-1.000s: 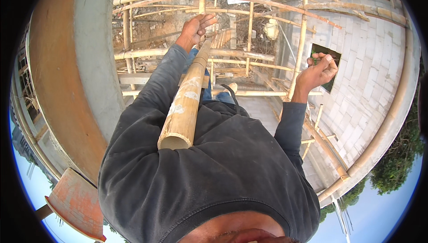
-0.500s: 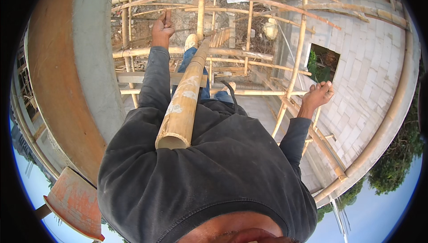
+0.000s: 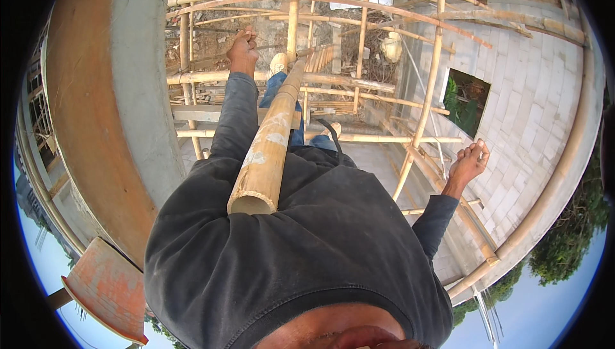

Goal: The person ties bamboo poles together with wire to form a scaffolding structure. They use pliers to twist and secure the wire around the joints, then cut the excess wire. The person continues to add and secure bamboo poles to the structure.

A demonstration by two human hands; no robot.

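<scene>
My left hand is raised ahead of me with its fingers curled together, above a horizontal bamboo pole and left of an upright pole. Whatever its fingers hold, if anything, is too small to make out. Out to the right, my right hand is bent with its fingertips drawn together, just below the square wall opening. I cannot make out anything in it. A thick bamboo pole, smeared with pale patches, slants between my arms. Its cut end lies in front of my chest.
Bamboo scaffolding surrounds me, with a long curved pole crossing ahead. A grey concrete beam with a brown board runs along my left. A pale block wall stands right. An orange, scuffed container sits at lower left. Rubble lies far below.
My left hand has come slightly nearer and to the right, its raised fingers now curled. My right hand has shifted nearer and a little outward, with its wrist turned.
</scene>
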